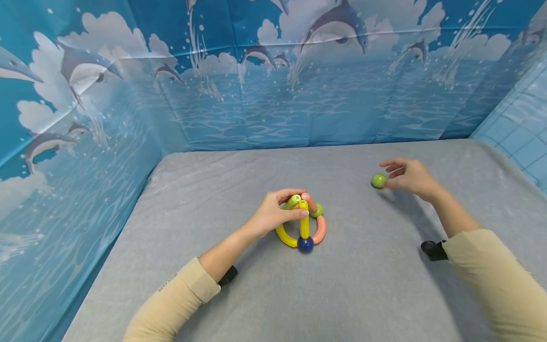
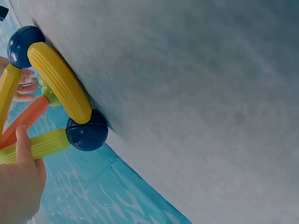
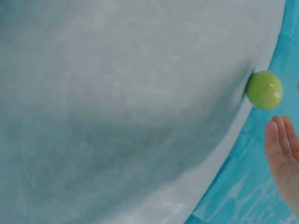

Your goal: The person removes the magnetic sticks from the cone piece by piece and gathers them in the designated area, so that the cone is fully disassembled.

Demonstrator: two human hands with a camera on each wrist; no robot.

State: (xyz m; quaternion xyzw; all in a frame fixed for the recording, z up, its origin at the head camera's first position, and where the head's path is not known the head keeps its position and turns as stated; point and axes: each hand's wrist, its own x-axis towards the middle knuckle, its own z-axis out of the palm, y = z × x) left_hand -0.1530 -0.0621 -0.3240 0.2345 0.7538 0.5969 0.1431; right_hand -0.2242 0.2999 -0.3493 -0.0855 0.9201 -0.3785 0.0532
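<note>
My left hand [image 1: 270,214] holds the upright sticks of a magnetic stick-and-ball frame at their tops, thumb on the near side and fingers behind. A yellow stick [image 1: 304,225], a lime stick [image 2: 49,143] and an orange stick [image 1: 311,202] lean together there. Their base is a ring of curved yellow [image 1: 285,238] and orange [image 1: 320,230] pieces, with a dark blue ball [image 1: 305,244], a second blue ball [image 2: 88,130] and a green ball [image 1: 317,210]. At the far right, my right hand [image 1: 412,180] reaches beside a loose green ball [image 1: 378,180], thumb close to it, fingers extended.
Grey cloth [image 1: 342,294] covers the table. Blue dolphin-printed sheeting [image 1: 273,104] stands along its back and left side, and tile-patterned sheeting [image 1: 517,118] is on the right. Black wrist devices [image 1: 434,250] sit under both forearms.
</note>
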